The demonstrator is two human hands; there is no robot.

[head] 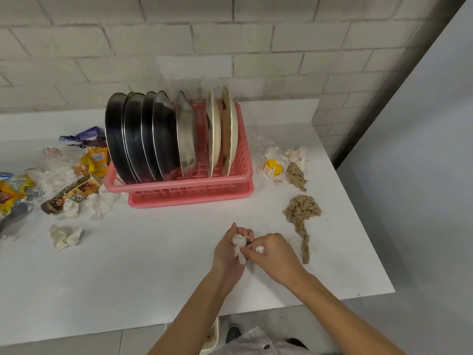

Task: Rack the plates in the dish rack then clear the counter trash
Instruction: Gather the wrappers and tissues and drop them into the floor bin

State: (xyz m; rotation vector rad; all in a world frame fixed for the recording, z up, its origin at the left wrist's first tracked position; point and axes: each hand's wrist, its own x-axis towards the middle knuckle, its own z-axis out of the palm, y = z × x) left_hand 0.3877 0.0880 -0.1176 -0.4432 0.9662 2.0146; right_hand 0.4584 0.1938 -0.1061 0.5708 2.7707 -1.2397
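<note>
A pink dish rack [189, 187] stands at the back middle of the white counter [143, 272]. Several steel plates [138, 137] and two cream plates [222, 129] stand upright in it. In front of the rack, my left hand [226, 254] holds a crumpled white tissue [239, 243]. My right hand [275, 254] meets it from the right and pinches another small white wad [260, 249]. Brown crumpled paper pieces [302, 211] lie to the right of my hands.
Snack wrappers [74, 193], yellow packets [96, 160] and clear plastic litter the counter's left side. A crumpled white tissue [65, 237] lies front left. White wads and a yellow scrap [273, 167] sit right of the rack. The counter's right edge drops off near a grey wall.
</note>
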